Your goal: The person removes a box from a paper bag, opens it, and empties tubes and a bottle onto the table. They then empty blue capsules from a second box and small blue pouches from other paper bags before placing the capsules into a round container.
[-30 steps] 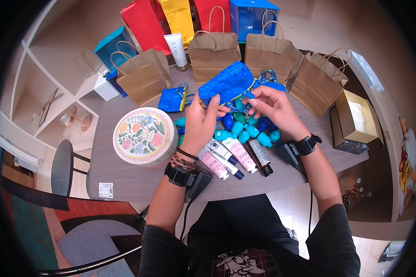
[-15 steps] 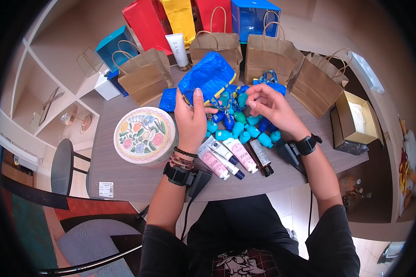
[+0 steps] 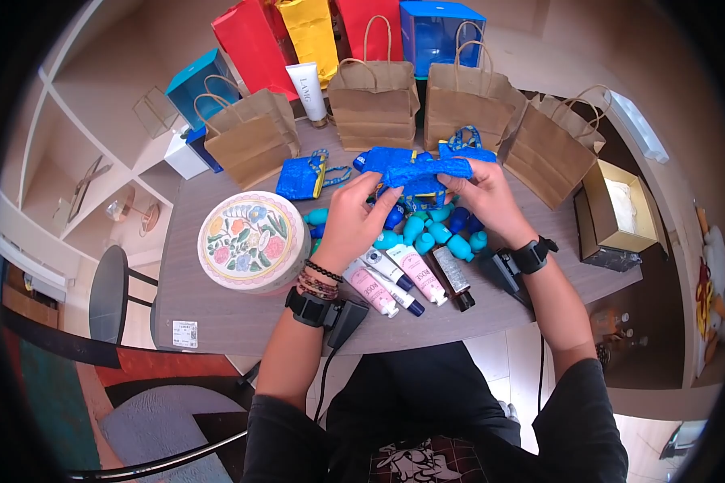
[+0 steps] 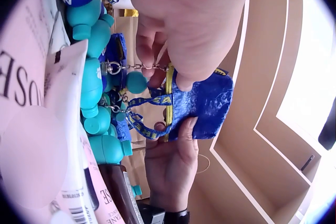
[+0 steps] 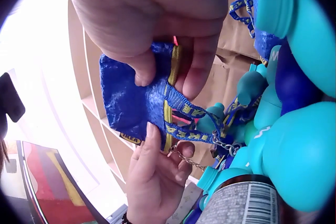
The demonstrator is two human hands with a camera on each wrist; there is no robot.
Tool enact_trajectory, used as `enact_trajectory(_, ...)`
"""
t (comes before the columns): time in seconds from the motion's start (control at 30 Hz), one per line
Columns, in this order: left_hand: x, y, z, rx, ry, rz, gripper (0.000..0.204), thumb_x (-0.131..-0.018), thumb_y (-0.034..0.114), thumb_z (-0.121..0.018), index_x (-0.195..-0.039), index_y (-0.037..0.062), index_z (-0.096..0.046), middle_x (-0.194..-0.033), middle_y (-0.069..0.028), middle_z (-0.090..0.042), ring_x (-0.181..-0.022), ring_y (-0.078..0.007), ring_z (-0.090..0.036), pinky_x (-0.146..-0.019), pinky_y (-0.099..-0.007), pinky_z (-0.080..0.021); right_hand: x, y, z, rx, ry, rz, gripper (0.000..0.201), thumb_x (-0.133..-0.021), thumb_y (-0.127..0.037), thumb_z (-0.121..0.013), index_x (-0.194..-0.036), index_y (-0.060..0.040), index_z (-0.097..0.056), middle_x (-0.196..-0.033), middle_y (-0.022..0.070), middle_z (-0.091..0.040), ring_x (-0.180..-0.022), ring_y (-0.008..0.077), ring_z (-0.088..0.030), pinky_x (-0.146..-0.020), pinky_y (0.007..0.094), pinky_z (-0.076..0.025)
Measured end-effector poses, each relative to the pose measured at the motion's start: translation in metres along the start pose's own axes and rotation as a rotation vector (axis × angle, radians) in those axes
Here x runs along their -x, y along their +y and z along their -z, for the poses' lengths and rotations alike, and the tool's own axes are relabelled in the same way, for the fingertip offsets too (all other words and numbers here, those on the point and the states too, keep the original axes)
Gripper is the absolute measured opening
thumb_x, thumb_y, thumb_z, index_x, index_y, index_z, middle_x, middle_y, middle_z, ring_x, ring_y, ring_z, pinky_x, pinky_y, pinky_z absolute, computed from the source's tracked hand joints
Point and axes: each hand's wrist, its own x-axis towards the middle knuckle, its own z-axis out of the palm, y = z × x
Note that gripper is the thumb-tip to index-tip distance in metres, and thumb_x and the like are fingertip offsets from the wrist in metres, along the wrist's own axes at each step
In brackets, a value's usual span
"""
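Both hands hold a small blue pouch (image 3: 423,171) with a yellow zip edge, close over the pile on the table. My left hand (image 3: 354,211) pinches one end, thumb on the side facing me; my right hand (image 3: 487,201) pinches the other end. In the right wrist view the pouch (image 5: 131,95) has patterned blue straps (image 5: 191,111) and a thin metal chain (image 5: 189,158) hanging from its zip edge toward the table. Beneath lie several turquoise bottles (image 4: 92,85) and dark blue ones (image 5: 296,79), partly hidden by the hands.
Near me lie pink tubes (image 3: 417,274), white tubes with dark caps and a brown bottle (image 3: 453,278). A round floral tin (image 3: 254,239) stands left, another small blue pouch (image 3: 300,179) behind it. Brown paper bags (image 3: 373,109) line the back; an open gold box (image 3: 618,205) sits right.
The right hand first pinches the pouch's zip edge, lets go, then takes hold of its right end. The left hand has tilted the pouch up leftward, then brought it back right and lower.
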Motion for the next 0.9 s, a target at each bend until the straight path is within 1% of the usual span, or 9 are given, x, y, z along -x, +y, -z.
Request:
enact_trajectory(0.2, 0.000, 0.008, -0.002, 0.156, 0.119, 0.084, 0.024, -0.088, 0.018, -0.058, -0.081, -0.0050, -0.055, -0.069, -0.0098, -0.062, -0.056, -0.0097, -0.059, -0.048, -0.0220, -0.046, -0.004, 0.000, 0.006, -0.117, 0.001, -0.121, 0.027, -0.092, -0.025, -0.053, -0.102, -0.0004, -0.061, -0.079, 0.0032, -0.061, -0.065, 0.0078, -0.057, -0.059, 0.0214, -0.047)
enact_trajectory(0.27, -0.003, 0.004, 0.000, 0.276, 0.297, 0.188, 0.026, -0.090, 0.020, -0.056, -0.080, -0.0046, -0.055, -0.067, -0.0096, -0.062, -0.052, -0.0093, -0.058, -0.047, -0.0224, -0.046, -0.009, -0.002, 0.016, -0.030, 0.188, -0.173, 0.028, -0.092, -0.026, -0.053, -0.099, 0.0003, -0.060, -0.079, 0.0041, -0.062, -0.068, 0.0071, -0.058, -0.059, 0.0210, -0.048)
enact_trajectory(0.3, -0.004, 0.000, 0.003, 0.293, 0.330, 0.187, 0.024, -0.090, 0.018, -0.055, -0.082, -0.0042, -0.055, -0.069, -0.0097, -0.062, -0.054, -0.0104, -0.059, -0.047, -0.0229, -0.047, -0.011, 0.004, 0.026, 0.092, 0.243, -0.236, 0.029, -0.088, -0.027, -0.056, -0.096, 0.0004, -0.059, -0.084, 0.0092, -0.062, -0.076, 0.0161, -0.062, -0.065, 0.0279, -0.050)
enact_trajectory(0.33, -0.004, -0.005, 0.006, 0.294, 0.330, 0.186, 0.024, -0.090, 0.018, -0.055, -0.082, -0.0042, -0.055, -0.069, -0.0097, -0.062, -0.054, -0.0104, -0.059, -0.047, -0.0229, -0.047, -0.012, 0.016, 0.037, 0.093, 0.244, -0.236, 0.029, -0.088, -0.027, -0.056, -0.096, 0.0004, -0.059, -0.084, 0.0092, -0.062, -0.076, 0.0161, -0.062, -0.065, 0.0279, -0.050)
enact_trajectory(0.4, -0.005, -0.013, 0.009, 0.250, 0.413, 0.225, 0.021, -0.090, 0.016, -0.054, -0.083, -0.0038, -0.054, -0.070, -0.0097, -0.062, -0.055, -0.0108, -0.059, -0.048, -0.0232, -0.048, -0.009, 0.035, 0.057, 0.867, 0.300, -0.260, 0.032, -0.084, -0.029, -0.060, -0.095, 0.0008, -0.058, -0.094, 0.0166, -0.060, -0.089, 0.0291, -0.060, -0.076, 0.0366, -0.049)
enact_trajectory(0.43, -0.006, -0.014, 0.010, 0.254, 0.416, 0.237, 0.018, -0.090, 0.015, -0.052, -0.086, -0.0031, -0.054, -0.072, -0.0095, -0.061, -0.056, -0.0112, -0.059, -0.048, -0.0235, -0.048, -0.008, 0.033, 0.060, 0.887, 0.248, -0.346, 0.038, -0.081, -0.031, -0.062, -0.101, 0.0010, -0.056, -0.102, 0.0217, -0.057, -0.099, 0.0372, -0.054, -0.085, 0.0425, -0.044)
enact_trajectory(0.53, -0.006, -0.019, 0.010, 0.255, 0.419, 0.234, 0.016, -0.090, 0.013, -0.052, -0.091, -0.0028, -0.052, -0.074, -0.0091, -0.061, -0.057, -0.0115, -0.060, -0.049, -0.0235, -0.049, -0.009, 0.031, 0.060, 0.985, 0.240, -0.464, 0.042, -0.082, -0.033, -0.060, -0.106, 0.0014, -0.054, -0.105, 0.0217, -0.056, -0.103, 0.0350, -0.054, -0.086, 0.0421, -0.043)
enact_trajectory(0.77, -0.009, -0.024, 0.011, 0.228, 0.469, 0.174, 0.017, -0.089, 0.006, -0.050, -0.101, -0.0043, -0.046, -0.078, -0.0093, -0.060, -0.063, -0.0130, -0.062, -0.056, -0.0249, -0.052, -0.011, 0.047, 0.066, 0.692, 0.213, -0.499, 0.059, -0.081, -0.040, -0.062, -0.117, 0.0046, -0.049, -0.111, 0.0259, -0.056, -0.105, 0.0358, -0.055, -0.087, 0.0395, -0.044)
enact_trajectory(0.9, -0.009, -0.040, 0.006, 0.275, 0.601, 0.155, 0.031, -0.087, 0.002, -0.050, -0.114, -0.0061, -0.036, -0.100, -0.0168, -0.055, -0.078, -0.0182, -0.063, -0.068, -0.0266, -0.052, -0.012, 0.062, 0.073, 0.616, 0.230, -0.477, 0.066, -0.078, -0.041, -0.065, -0.119, 0.0063, -0.047, -0.111, 0.0261, -0.057, -0.103, 0.0343, -0.057, -0.087, 0.0374, -0.045)
